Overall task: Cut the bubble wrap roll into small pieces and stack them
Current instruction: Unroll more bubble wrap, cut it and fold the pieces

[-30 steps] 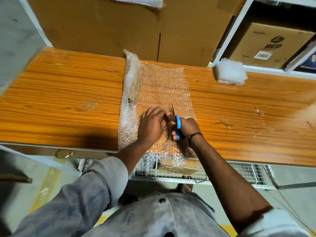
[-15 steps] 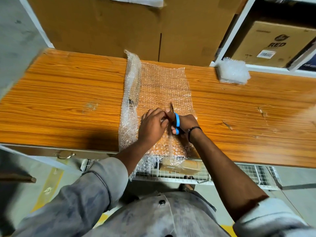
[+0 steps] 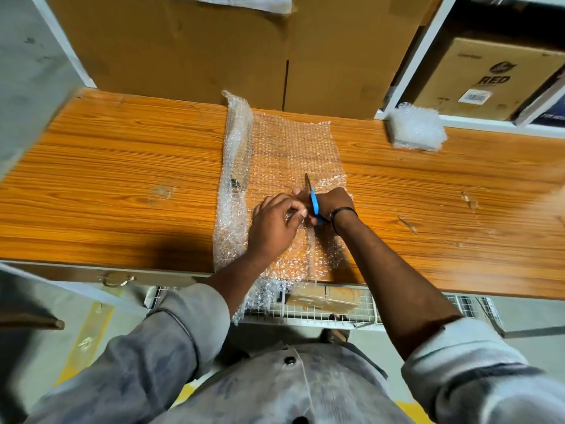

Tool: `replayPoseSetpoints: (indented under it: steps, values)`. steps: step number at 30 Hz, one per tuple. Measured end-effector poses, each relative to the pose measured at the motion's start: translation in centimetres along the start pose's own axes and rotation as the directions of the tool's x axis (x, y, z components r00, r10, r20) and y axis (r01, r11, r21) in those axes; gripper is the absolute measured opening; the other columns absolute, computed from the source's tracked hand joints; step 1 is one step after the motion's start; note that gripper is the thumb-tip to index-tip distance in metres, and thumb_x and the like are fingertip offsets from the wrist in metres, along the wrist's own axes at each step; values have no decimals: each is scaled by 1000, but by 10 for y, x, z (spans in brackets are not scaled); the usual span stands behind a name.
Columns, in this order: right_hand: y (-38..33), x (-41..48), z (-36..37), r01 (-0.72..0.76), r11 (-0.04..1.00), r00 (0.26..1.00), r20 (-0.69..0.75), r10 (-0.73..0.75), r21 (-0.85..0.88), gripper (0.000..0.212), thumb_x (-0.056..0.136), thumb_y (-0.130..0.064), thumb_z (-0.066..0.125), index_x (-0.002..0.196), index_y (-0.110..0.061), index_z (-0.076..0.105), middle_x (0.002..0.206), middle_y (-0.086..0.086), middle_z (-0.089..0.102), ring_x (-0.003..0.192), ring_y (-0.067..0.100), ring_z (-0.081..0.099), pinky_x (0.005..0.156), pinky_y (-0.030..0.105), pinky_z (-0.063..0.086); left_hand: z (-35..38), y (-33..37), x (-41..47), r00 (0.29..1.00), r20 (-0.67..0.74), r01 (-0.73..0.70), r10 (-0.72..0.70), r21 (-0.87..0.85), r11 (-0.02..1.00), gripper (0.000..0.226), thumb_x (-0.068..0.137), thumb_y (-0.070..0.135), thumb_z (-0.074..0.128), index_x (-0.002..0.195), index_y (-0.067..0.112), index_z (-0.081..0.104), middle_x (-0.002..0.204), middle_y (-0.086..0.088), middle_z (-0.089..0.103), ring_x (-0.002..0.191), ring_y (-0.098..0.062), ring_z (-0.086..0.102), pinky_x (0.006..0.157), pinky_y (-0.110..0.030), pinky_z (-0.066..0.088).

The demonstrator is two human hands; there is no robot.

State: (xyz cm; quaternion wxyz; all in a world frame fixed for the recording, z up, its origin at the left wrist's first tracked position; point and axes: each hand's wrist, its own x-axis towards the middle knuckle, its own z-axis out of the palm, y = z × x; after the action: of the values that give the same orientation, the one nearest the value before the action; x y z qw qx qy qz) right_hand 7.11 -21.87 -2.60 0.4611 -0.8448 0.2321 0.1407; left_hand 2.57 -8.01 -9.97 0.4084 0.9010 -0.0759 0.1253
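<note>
A clear bubble wrap sheet [image 3: 290, 148] lies unrolled across the wooden table [image 3: 122, 185], with the rolled-up part [image 3: 235, 148] along its left side. A cut runs up the sheet from the near table edge. My right hand [image 3: 330, 203] grips blue-handled scissors [image 3: 313, 200], blades pointing away from me into the sheet. My left hand [image 3: 275, 221] pinches the wrap just left of the cut, pressing it down. A stack of small cut pieces [image 3: 415, 127] sits at the table's far right.
Large cardboard boxes [image 3: 214, 47] stand behind the table. A white shelf [image 3: 428, 41] at the right holds a labelled box [image 3: 489, 78]. A wire tray [image 3: 336, 313] with a brown packet [image 3: 321, 298] hangs under the table's front edge. A drawer handle [image 3: 117, 281] is at the left.
The scissors and my right hand have advanced farther up the sheet, away from me, lengthening the cut. My left hand followed alongside, still holding the wrap.
</note>
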Motion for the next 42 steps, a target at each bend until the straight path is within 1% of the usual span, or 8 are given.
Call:
replayPoseSetpoints:
  steps: [3,6,10,20,27,34,37,42]
  values:
    - [-2,-4,-1,-10,1000,1000,25,10,-5,51,73,-49,90,68,-5,64,56,6,68,41,15,63,46,29,58,-1,1,0,1000,-3,14,-14,-13,1000,9,97,35,66,100,27,68,107,13,65,102,-15,56,89,-40,44]
    - [0,-8,-7,-43,993,992,119,30,114,48,79,-40,88,62,-6,59,37,1,53,28,9,50,32,16,37,-2,2,0,1000,-4,22,-22,-3,1000,9,96,35,66,98,27,68,106,14,66,102,-15,57,92,-39,43]
    - [7,-10,-23,-130,988,945,313,98,84,51,82,-52,81,62,-8,65,53,7,63,39,14,46,36,18,33,-1,3,2,999,3,40,-40,61,997,8,96,36,65,96,27,67,105,12,68,102,-18,57,89,-36,40]
    - [31,5,-52,-211,954,854,515,75,211,39,88,-44,75,87,-5,70,70,9,69,53,15,65,46,23,52,-4,14,20,990,-78,122,-118,52,991,8,98,27,67,99,21,72,83,6,73,72,-17,68,60,-26,53]
    - [42,7,-67,-209,958,767,641,37,195,41,76,-37,80,97,-3,71,81,14,76,64,18,72,54,26,60,1,16,69,988,-125,120,-96,198,973,5,93,26,66,92,23,70,84,3,72,73,-23,66,62,-36,56]
    - [40,-1,-66,-90,977,753,655,-60,193,46,69,-41,84,90,-3,69,88,27,75,63,24,75,42,23,53,18,-2,109,998,-4,61,-64,326,943,17,91,31,69,108,30,74,107,7,70,100,-22,59,80,-34,46]
    - [36,-3,-59,-31,970,835,539,-109,243,39,81,-37,83,87,-2,67,78,26,73,49,21,68,37,22,46,19,-9,116,999,28,25,-36,320,947,14,91,30,70,104,31,74,103,7,68,96,-21,62,81,-37,51]
    - [28,5,-45,23,951,932,338,-132,307,60,78,-59,80,95,-4,61,71,19,73,48,25,58,38,24,38,23,-20,118,999,17,-48,46,299,953,6,94,30,68,98,26,72,100,5,68,93,-23,62,79,-39,49]
